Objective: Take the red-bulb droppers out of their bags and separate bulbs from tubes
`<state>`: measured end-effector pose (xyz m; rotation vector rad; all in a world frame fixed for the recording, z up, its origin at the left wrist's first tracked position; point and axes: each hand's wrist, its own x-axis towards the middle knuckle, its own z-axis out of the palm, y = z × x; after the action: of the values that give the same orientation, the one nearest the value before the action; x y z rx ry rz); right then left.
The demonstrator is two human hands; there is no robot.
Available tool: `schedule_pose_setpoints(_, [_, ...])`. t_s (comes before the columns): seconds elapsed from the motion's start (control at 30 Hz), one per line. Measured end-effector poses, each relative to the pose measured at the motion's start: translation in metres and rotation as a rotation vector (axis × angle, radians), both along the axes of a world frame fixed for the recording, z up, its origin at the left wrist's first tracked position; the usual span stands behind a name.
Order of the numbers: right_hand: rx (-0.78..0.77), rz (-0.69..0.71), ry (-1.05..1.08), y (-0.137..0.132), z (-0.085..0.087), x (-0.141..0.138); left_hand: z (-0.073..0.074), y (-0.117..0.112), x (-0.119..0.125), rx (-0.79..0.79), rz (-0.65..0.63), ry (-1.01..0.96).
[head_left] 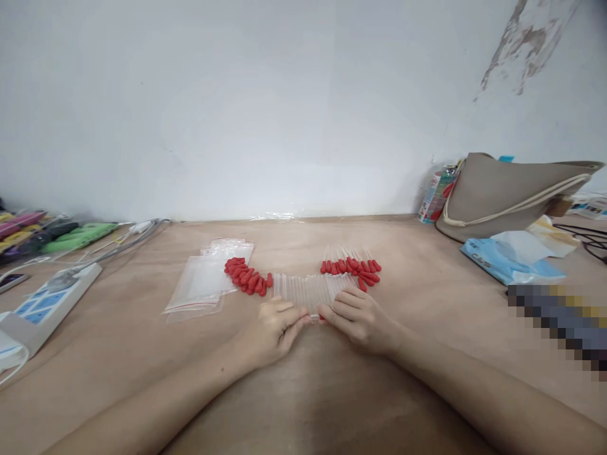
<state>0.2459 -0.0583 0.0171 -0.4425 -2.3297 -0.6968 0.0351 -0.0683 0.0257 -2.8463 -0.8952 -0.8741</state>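
Observation:
My left hand (282, 323) is closed in a pinch on one end of a clear tube (313, 318), held level at the near edge of a row of similar clear tubes (303, 287). From the other side my right hand (356, 318) pinches a red rubber bulb (322, 317), mostly covered by the fingers, against the tube's end. Whether the tube sits inside the bulb, I cannot tell. Loose red bulbs (247, 276) lie in a curved pile left of the row. Behind my right hand are several droppers (348, 264), red bulbs toward me and thin clear stems pointing away.
Clear zip bags (193, 284) lie stacked at left. Farther left are a power strip (71, 294) with cables and a green bundle (80, 237). A grey bag (502, 193), a can (430, 197) and a blue tissue pack (512, 260) occupy the right, beside a pixelated patch.

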Motion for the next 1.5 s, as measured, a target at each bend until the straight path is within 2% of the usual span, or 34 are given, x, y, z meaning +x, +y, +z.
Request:
schedule_pose_setpoints(0.2, [0.174,0.085,-0.065,0.002,0.006,0.008,0.019,-0.007,0.002,-0.495,0.047,-0.016])
schedule_pose_setpoints(0.27, [0.206,0.099,-0.073,0.003,0.007,0.009,0.024,-0.007,0.002,-0.615,0.045,-0.030])
schedule_pose_setpoints(0.43, [0.230,0.108,-0.091,0.004,0.009,0.012,0.028,-0.005,0.002,-0.760,0.059,-0.036])
schedule_pose_setpoints(0.53, [0.210,0.099,-0.055,0.009,0.010,0.022,0.028,-0.001,-0.009,-0.806,0.100,0.003])
schedule_pose_setpoints(0.63, [0.094,-0.070,0.176,0.020,0.010,0.038,0.024,0.010,-0.025,-0.688,0.260,0.017])
schedule_pose_setpoints(0.73, [-0.163,-0.316,0.520,0.035,0.009,0.055,0.017,0.022,-0.035,-0.410,0.384,0.008])
schedule_pose_setpoints(0.8, [-0.362,-0.405,0.658,0.045,0.006,0.064,0.012,0.027,-0.035,-0.216,0.363,0.004])
schedule_pose_setpoints(0.93, [-0.683,-0.590,0.774,0.063,-0.004,0.081,0.000,0.032,-0.025,0.138,0.316,-0.015])
schedule_pose_setpoints(1.03, [-0.895,-0.676,0.871,0.074,-0.012,0.093,-0.007,0.035,-0.020,0.297,0.280,0.012])
schedule_pose_setpoints(1.2, [-1.035,-0.617,0.935,0.078,-0.015,0.100,-0.010,0.037,-0.015,0.315,0.204,0.125])
schedule_pose_setpoints(1.4, [-1.181,-0.653,0.818,0.072,-0.011,0.097,-0.006,0.028,-0.009,0.141,0.145,0.138])
schedule_pose_setpoints(1.5, [-1.241,-0.609,0.818,0.068,-0.007,0.094,-0.007,0.027,-0.008,0.089,0.134,0.144])
